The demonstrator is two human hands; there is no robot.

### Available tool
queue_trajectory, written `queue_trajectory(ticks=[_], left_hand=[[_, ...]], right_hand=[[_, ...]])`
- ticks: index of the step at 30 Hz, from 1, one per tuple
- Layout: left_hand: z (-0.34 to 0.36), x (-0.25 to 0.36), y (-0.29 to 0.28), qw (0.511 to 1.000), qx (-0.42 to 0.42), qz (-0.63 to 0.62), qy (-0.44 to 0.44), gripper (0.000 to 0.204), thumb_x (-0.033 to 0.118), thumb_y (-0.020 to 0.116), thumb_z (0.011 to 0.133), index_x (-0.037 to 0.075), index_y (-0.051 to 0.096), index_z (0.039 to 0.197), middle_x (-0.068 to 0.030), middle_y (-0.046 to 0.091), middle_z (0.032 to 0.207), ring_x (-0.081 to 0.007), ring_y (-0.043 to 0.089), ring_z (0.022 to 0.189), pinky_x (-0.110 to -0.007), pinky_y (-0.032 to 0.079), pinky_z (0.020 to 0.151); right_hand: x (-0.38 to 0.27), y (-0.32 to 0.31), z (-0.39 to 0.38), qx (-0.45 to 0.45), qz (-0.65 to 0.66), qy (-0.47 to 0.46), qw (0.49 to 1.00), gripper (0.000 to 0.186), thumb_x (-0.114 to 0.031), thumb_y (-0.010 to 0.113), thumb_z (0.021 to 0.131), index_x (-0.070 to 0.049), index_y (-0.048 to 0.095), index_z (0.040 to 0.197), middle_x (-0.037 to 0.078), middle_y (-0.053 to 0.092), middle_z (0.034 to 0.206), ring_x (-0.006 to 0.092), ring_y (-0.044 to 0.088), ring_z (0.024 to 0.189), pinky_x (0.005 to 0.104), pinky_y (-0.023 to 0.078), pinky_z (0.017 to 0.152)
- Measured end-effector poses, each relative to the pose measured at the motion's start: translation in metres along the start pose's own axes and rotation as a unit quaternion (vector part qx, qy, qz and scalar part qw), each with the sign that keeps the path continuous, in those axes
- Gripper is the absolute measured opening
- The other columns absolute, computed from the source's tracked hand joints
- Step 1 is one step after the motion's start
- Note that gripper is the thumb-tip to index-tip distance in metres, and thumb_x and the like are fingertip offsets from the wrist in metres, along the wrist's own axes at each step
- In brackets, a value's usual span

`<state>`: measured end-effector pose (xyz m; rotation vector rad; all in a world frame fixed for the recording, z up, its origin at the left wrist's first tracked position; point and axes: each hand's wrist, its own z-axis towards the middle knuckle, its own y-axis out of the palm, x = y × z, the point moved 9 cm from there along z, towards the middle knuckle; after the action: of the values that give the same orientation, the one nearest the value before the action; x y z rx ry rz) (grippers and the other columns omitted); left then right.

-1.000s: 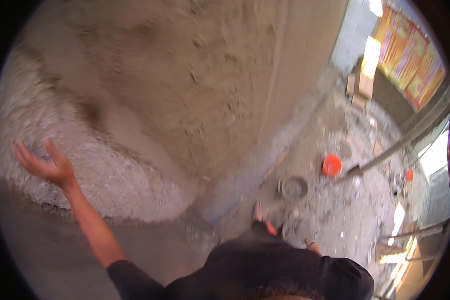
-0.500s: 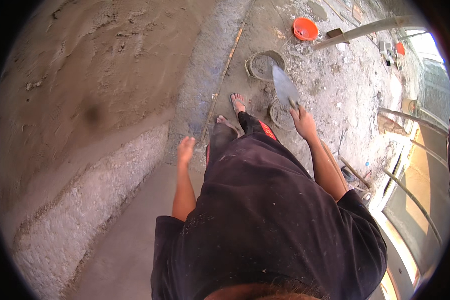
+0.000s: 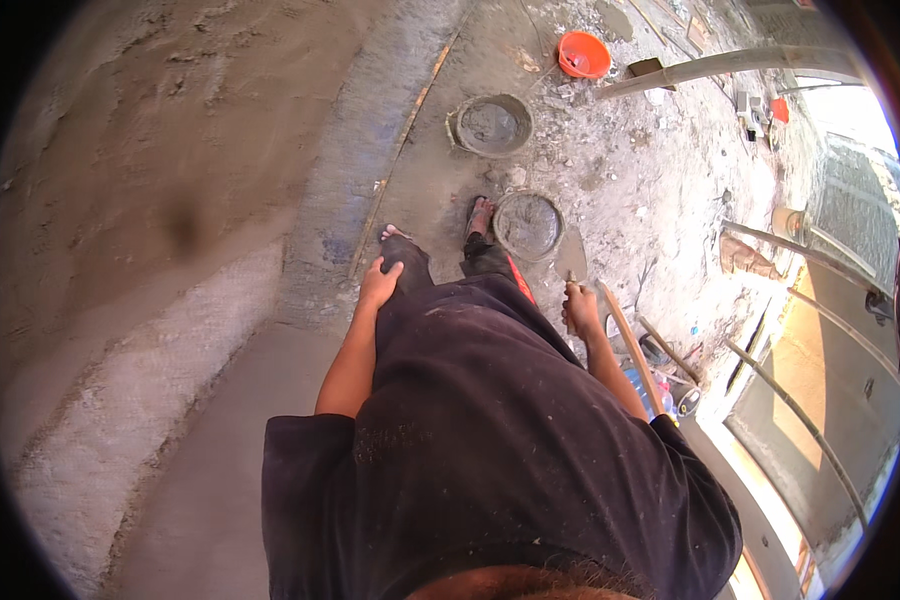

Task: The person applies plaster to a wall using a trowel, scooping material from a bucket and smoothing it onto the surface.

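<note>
My right hand (image 3: 580, 308) is closed around the handle of a trowel (image 3: 572, 252), whose grey blade points away from me and blends into the floor. Just beyond it stands a round bucket of wet mortar (image 3: 499, 236), right of my feet. My left hand (image 3: 380, 282) rests on my left trouser leg near the knee, thumb apart from the fingers, with no tool in it. Farther ahead is a second mortar bucket (image 3: 460, 132). On the left, a wall (image 3: 160, 120) carries brown, rough, wet-looking plaster.
An orange basin (image 3: 595, 70) lies on the rubble-strewn floor ahead. A long pole (image 3: 730, 62) crosses the upper right. Beside my right forearm are a wooden stick (image 3: 630, 345) and clutter. More poles (image 3: 810, 425) lean at the right. A pale ledge strip (image 3: 335, 160) runs along the wall's foot.
My right hand has drawn back toward me, lowering the trowel from over the far bucket to beside the near one. My left hand has come down onto my leg. My feet have shifted.
</note>
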<state>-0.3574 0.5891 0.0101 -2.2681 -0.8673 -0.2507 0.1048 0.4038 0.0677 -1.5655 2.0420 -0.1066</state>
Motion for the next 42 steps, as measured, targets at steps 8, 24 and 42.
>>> queue_trajectory(ticks=[8,24,42], left_hand=[[0.075,0.099,0.026,0.997,0.008,0.068,-0.023,0.089,0.053,0.068,0.083,0.003,0.035,0.149,-0.0243,0.043,0.148,-0.0366,0.045,0.134,-0.044,0.037,0.110],[0.135,0.156,0.071,0.935,0.106,0.337,-0.021,0.053,0.038,0.070,0.084,0.011,0.059,0.127,-0.0097,0.058,0.130,-0.0319,0.054,0.119,-0.044,0.050,0.095],[0.147,0.161,0.075,0.949,0.055,0.303,-0.066,0.050,0.038,0.068,0.084,0.010,0.061,0.125,-0.0088,0.056,0.132,-0.0305,0.051,0.123,-0.043,0.044,0.102]], right_hand=[[-0.060,0.038,0.121,-0.022,0.112,-0.017,0.993,0.029,-0.032,0.056,0.098,-0.004,0.053,0.106,0.004,0.050,0.067,0.0169,0.052,0.049,0.0330,0.047,0.042],[-0.185,0.197,0.494,0.092,0.141,-0.133,0.977,0.043,-0.035,0.059,0.094,0.004,0.054,0.113,0.023,0.065,0.073,0.0380,0.064,0.062,0.0490,0.052,0.063],[-0.190,0.143,0.399,-0.060,-0.400,-0.291,0.867,0.043,-0.038,0.055,0.092,-0.007,0.056,0.122,0.030,0.067,0.097,0.0485,0.063,0.094,0.0569,0.049,0.081]])
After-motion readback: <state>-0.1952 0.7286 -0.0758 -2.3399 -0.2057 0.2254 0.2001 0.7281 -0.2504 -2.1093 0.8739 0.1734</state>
